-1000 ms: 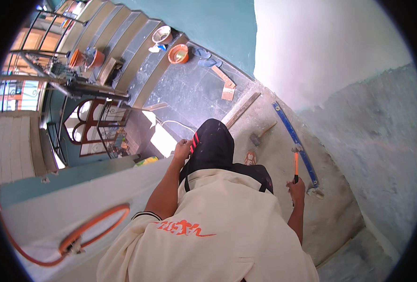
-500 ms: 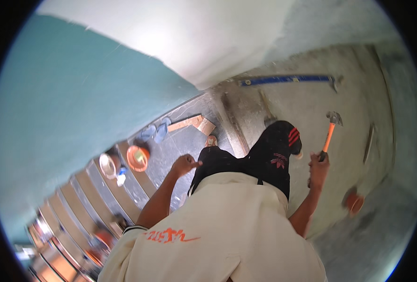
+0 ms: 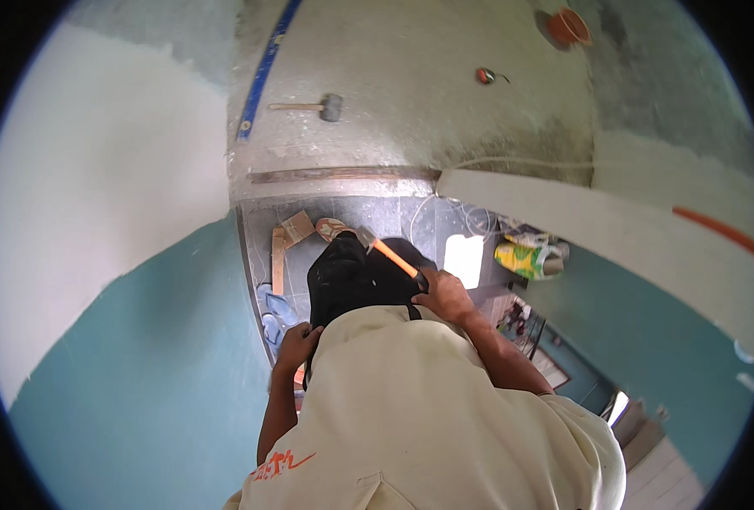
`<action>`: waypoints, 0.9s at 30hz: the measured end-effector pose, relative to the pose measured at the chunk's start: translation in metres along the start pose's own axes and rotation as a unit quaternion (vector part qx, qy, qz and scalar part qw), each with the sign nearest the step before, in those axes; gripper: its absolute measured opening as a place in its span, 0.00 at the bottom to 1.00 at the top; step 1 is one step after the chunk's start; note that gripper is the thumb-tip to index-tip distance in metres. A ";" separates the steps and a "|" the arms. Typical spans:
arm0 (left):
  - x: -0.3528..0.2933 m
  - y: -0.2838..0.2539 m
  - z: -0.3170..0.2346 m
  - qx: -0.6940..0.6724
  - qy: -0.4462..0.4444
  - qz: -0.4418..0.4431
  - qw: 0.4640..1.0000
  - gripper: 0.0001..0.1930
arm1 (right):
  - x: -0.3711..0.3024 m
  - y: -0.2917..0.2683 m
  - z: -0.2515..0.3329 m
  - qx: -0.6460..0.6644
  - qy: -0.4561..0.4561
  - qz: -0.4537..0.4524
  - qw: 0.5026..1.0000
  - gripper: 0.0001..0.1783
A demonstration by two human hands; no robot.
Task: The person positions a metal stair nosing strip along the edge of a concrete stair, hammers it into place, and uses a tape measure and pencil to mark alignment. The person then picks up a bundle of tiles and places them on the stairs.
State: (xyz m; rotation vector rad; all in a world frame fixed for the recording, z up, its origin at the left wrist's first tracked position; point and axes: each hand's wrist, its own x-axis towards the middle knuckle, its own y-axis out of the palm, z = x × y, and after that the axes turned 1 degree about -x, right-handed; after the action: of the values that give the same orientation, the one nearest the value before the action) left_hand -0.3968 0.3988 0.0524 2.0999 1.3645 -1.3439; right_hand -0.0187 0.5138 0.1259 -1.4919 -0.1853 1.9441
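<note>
My right hand (image 3: 447, 297) is closed round the black grip of a claw hammer (image 3: 396, 257). Its orange shaft slants up and left across my dark trousers (image 3: 339, 276), and the metal head is close to my shoe (image 3: 334, 228). Nothing shows in my left hand (image 3: 297, 347), which hangs at my left hip with loosely bent fingers against the trousers. Beyond the threshold, a rubber mallet (image 3: 330, 108) with a wooden handle lies on the concrete floor, beside a long blue spirit level (image 3: 266, 72).
A red and black tape measure (image 3: 485, 76) and an orange-brown bucket (image 3: 569, 27) are farther off. A wood strip (image 3: 277, 262), cardboard piece (image 3: 298, 228) and blue slippers (image 3: 277, 308) lie left by the wall. A yellow-green sack (image 3: 527, 260) and cables (image 3: 476, 219) are to the right.
My view has turned to the right, so the level and mallet now appear at the upper left. My right hand has brought the hammer in front of my body; my left hand has come against my hip.
</note>
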 end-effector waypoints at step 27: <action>0.268 0.065 -0.066 -0.162 -0.047 0.278 0.946 0.17 | 0.013 0.237 -0.077 0.458 0.177 -0.156 0.857 0.16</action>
State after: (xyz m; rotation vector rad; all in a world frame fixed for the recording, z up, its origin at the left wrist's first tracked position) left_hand -0.2765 0.5581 -0.1492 1.9541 0.7925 -0.9016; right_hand -0.0496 0.3190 -0.0265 -1.0278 0.5628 1.1644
